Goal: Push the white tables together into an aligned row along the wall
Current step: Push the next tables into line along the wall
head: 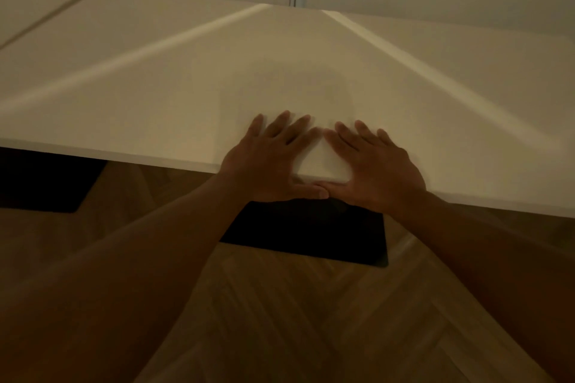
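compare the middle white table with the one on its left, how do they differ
The middle table has both hands flat at its near edge, left hand and right hand; the left table is untouched. The middle table's dark base shows more fully. Both are white and meet edge to edge.

Three white tables [295, 78], two hands [267, 162], two black bases [311, 233].

White tables [295, 71] edge to edge against wall

The white tables [193, 78] look smooth and matt; at six o'clock, the floor [280, 320] shows wood herringbone grain.
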The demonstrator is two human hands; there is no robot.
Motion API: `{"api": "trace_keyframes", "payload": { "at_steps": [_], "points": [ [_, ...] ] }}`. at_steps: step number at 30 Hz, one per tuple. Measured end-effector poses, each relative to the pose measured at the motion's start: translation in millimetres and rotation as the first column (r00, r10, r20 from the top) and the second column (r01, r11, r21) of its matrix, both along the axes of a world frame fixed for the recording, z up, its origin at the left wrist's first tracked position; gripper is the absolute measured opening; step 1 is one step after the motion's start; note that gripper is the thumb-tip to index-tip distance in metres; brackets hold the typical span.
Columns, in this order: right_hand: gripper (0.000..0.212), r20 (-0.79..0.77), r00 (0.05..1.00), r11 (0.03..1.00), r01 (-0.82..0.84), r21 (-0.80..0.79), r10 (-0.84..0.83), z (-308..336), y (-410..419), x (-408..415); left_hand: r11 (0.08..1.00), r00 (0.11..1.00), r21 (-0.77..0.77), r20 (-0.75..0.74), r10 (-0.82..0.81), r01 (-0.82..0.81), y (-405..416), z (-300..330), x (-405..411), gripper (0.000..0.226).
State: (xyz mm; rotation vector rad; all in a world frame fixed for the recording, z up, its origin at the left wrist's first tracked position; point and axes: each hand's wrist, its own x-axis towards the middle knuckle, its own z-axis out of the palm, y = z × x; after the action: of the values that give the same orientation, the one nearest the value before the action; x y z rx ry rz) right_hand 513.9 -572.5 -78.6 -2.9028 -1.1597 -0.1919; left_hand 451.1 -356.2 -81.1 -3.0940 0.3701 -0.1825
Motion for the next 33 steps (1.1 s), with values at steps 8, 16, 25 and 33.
{"api": "trace_keyframes", "payload": {
  "at_steps": [8, 16, 25, 33],
  "points": [
    [0.099, 0.117, 0.993, 0.998, -0.007, -0.057, 0.014, -0.2, 0.2, 3.4, 1.000, 0.998, 0.025, 0.071, -0.003, 0.001, 1.3, -4.4, 2.5, 0.113],
    [0.096, 0.230, 0.971, 0.997, -0.048, -0.057, 0.060, 2.2, -5.8, 13.6, 0.999, 0.993, 0.029, 0.115, 0.018, -0.022, -5.0, -4.2, 10.5, 0.112],
    [0.097, 0.222, 0.972, 0.997, -0.074, -0.020, 0.077, 2.7, -7.4, 14.9, 0.998, 0.995, 0.050, 0.091, 0.030, -0.035, -7.3, -3.3, 11.9, 0.111],
    [0.095, 0.200, 0.974, 0.995, -0.102, -0.015, 0.103, 2.3, -6.6, 15.8, 0.997, 0.997, 0.041, 0.056, 0.057, -0.059, -7.8, -1.1, 8.1, 0.112]
  ]
}}
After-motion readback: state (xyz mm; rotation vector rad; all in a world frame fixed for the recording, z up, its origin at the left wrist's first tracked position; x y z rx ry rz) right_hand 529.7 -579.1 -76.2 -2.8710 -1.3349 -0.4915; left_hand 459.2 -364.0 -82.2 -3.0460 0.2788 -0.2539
